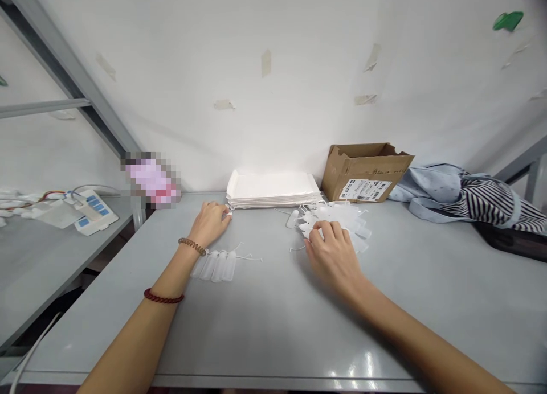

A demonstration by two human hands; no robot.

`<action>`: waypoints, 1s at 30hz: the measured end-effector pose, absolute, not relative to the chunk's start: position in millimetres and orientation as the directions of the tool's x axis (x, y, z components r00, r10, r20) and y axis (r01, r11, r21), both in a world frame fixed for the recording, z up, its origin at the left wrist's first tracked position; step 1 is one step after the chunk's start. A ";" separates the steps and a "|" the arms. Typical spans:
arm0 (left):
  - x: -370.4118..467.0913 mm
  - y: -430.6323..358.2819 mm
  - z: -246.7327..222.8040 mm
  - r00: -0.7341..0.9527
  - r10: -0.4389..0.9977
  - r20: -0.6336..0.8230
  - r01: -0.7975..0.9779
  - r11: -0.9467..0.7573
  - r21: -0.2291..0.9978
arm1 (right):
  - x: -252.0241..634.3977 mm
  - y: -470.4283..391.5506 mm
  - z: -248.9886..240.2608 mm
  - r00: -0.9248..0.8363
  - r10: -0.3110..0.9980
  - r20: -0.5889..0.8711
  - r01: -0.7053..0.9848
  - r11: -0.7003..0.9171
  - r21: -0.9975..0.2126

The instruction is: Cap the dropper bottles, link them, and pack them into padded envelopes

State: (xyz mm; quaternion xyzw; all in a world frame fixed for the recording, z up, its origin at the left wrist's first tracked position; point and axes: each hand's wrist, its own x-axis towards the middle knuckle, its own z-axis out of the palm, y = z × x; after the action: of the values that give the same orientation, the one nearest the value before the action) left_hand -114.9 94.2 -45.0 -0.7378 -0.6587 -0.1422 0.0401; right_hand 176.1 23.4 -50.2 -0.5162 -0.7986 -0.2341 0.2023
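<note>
My left hand (210, 222) rests near the left front corner of a stack of white envelopes (273, 189). Its fingers are curled together, and a small white bit shows at the tips; what it is cannot be made out. Below that wrist, several translucent white tags (217, 266) with thin strings lie side by side in a row. My right hand (334, 251) bends over a loose pile of similar tags (356, 226), thumb and fingers pinched on a tag at the near left of the pile. A single tag (293, 219) lies just left of the pile.
An open cardboard box (363, 175) with a label stands against the wall. Right of it lie blue and striped cloth (482, 197) and a dark object (508, 243). A blurred pink item (151, 180) is at the back left. A wired white device (96, 212) sits on the neighbouring table.
</note>
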 end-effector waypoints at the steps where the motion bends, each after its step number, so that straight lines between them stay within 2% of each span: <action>1: -114.6 93.6 -44.9 0.089 0.962 0.257 0.983 -0.127 0.134 | 174.5 22.0 -50.2 -0.393 0.725 0.566 0.915 0.369 0.163; 4: -114.1 91.2 -44.5 0.086 0.968 0.234 0.979 -0.126 0.158 | 167.8 16.5 -50.3 -0.419 0.705 0.572 0.895 0.428 0.127; 7: -113.2 88.5 -43.1 0.090 0.972 0.217 0.972 -0.133 0.191 | 155.7 8.1 -49.6 -0.470 0.694 0.545 0.836 0.549 0.022; 10: -110.5 85.5 -39.5 0.099 0.970 0.222 0.961 -0.151 0.232 | 136.6 -0.3 -46.6 -0.568 0.708 0.420 0.740 0.662 -0.116; 12: -107.8 83.3 -36.1 0.106 0.967 0.232 0.950 -0.168 0.264 | 120.6 -2.7 -43.4 -0.609 0.723 0.327 0.694 0.685 -0.222; 15: -103.7 80.4 -31.8 0.105 0.962 0.252 0.931 -0.184 0.315 | 95.0 1.1 -39.5 -0.651 0.711 0.266 0.632 0.701 -0.329; 20: -100.3 78.8 -28.9 0.046 0.956 0.289 0.906 -0.162 0.391 | 62.6 16.6 -41.4 -0.671 0.714 0.200 0.609 0.684 -0.401; 30: -95.5 75.7 -22.9 -0.090 0.953 0.291 0.815 -0.097 0.572 | 54.1 26.3 -50.4 -0.687 0.713 0.139 0.605 0.667 -0.435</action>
State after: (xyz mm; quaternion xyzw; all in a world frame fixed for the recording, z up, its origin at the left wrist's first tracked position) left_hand -95.5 75.7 -22.9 -0.6660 -0.6633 -0.3242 -0.1065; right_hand 54.1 26.3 -50.4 -0.3659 -0.9005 0.1805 0.1507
